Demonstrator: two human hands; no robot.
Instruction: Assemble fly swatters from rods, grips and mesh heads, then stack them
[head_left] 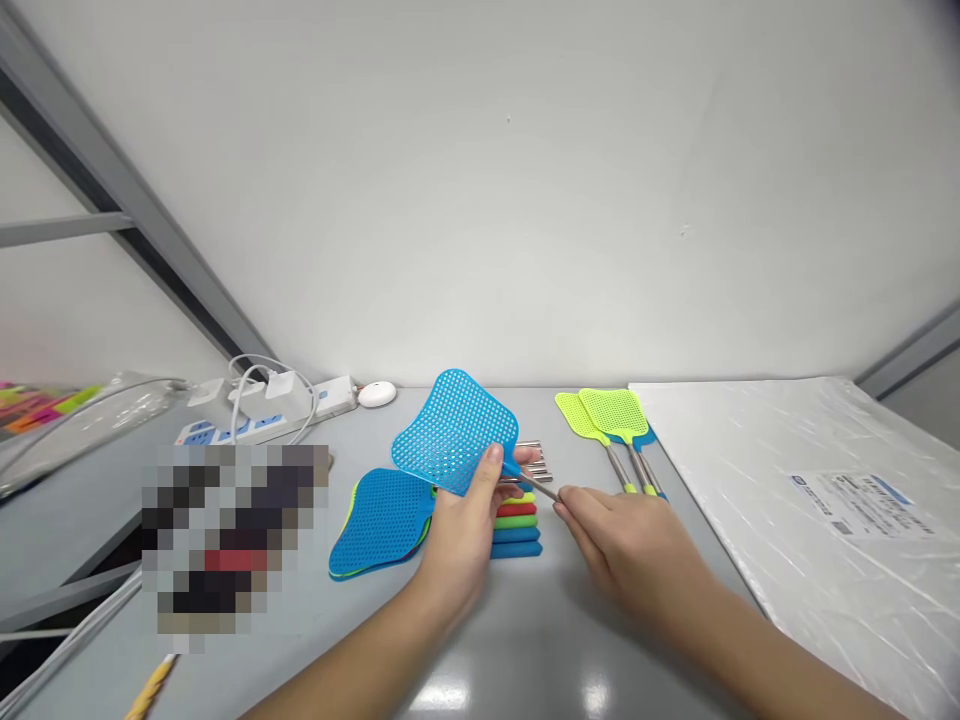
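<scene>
My left hand (466, 535) grips a blue fly swatter head (455, 430) near its neck, thumb on top. A thin metal rod (538, 486) runs from that neck into my right hand (626, 535), whose fingers are closed around its other end. Beneath and behind my left hand lie colored handle grips (517, 535) in blue, green, red and yellow. Several short metal tubes (534, 462) lie just behind them. To the left rests a stack of loose swatter heads (381, 522), blue on top with yellow-green edges showing below.
Swatters with metal shafts (613, 412), yellow-green and blue, lie back right. A large white wrapped package (810, 500) covers the table's right side. Back left are a power strip (266, 425) with plugs and a white round object (377, 394). A pixelated area (232, 540) hides something at left.
</scene>
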